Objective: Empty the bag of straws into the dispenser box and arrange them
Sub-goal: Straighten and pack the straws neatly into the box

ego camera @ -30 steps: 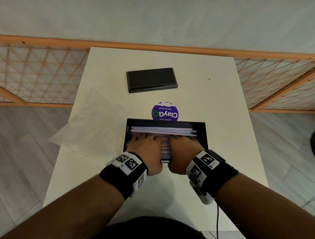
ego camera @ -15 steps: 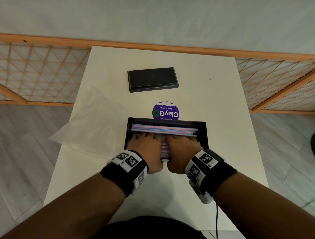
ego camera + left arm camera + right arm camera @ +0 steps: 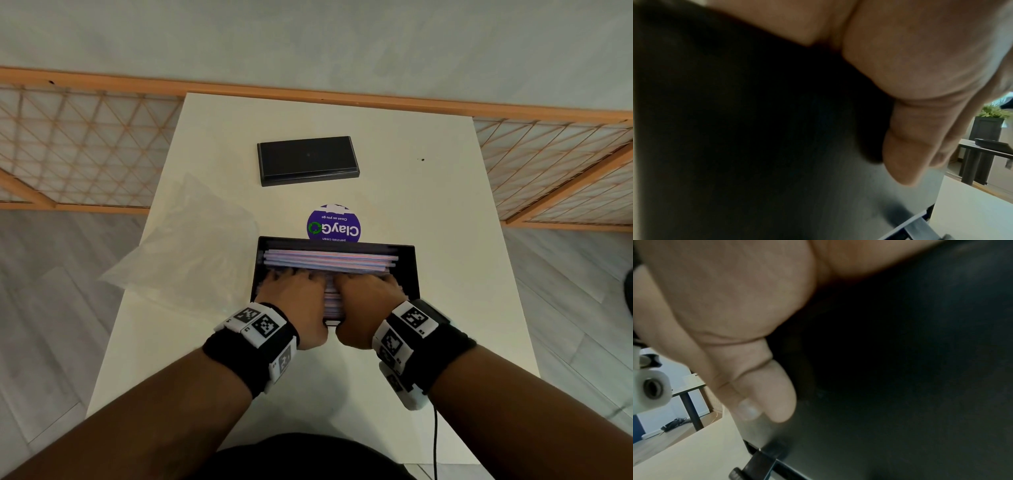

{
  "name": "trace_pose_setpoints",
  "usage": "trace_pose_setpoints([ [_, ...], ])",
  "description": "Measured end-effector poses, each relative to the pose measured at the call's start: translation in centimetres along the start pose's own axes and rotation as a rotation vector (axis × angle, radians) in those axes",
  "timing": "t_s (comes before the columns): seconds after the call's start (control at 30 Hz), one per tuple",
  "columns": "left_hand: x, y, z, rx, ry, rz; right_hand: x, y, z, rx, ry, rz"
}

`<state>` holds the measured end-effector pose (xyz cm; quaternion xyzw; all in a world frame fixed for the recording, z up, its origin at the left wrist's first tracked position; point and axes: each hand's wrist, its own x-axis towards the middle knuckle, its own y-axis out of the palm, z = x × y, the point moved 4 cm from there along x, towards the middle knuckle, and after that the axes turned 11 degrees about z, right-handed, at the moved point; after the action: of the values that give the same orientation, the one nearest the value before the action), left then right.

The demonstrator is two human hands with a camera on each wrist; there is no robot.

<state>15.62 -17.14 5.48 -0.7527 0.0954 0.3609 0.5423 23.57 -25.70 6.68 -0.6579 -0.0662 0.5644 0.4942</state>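
Both hands, left hand [image 3: 297,301] and right hand [image 3: 363,301], lie flat with fingers spread on straws [image 3: 329,258] inside box [image 3: 409,270], grasping nothing; pressing too hard risks bending straws or skewing them across.

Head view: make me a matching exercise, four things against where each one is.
Things:
1. straws
2. lid
3. bag
4. sticker

Places:
A. lying flat, left of the box
B. far part of the table, apart from the box
C. inside the box, under both hands
D. just past the box's far wall

Pairs: 1-C, 2-B, 3-A, 4-D
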Motion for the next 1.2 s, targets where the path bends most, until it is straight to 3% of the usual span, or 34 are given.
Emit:
trace_pose_setpoints([
  [0.13,-1.0,-0.6,-0.5,-0.006,0.041,-0.087,0.0,-0.1,0.2,-0.012,-0.002,0.018],
  [0.3,-1.1,0.3,0.1,0.010,0.037,-0.050,0.0,-0.1,0.4,-0.015,-0.012,0.064],
  [0.57,-0.6,0.3,0.9,0.045,-0.008,-0.049,-0.1,0.2,-0.7,0.004,0.059,-0.015],
  [0.83,-1.0,-0.1,0.5,0.037,-0.013,-0.039,-0.1,0.1,-0.6,0.004,0.073,0.059],
  [1.0,-0.8,-0.3,-1.2,-0.029,0.092,-0.030,0.0,-0.4,0.2,-0.069,0.033,0.074],
  [1.1,-0.6,-0.1,0.0,0.021,0.040,-0.029,-0.2,-0.3,0.0,-0.096,0.064,-0.001],
  [1.2,-0.7,0.0,0.9,0.017,-0.004,-0.022,-0.1,0.2,-0.6,-0.061,0.118,0.041],
])
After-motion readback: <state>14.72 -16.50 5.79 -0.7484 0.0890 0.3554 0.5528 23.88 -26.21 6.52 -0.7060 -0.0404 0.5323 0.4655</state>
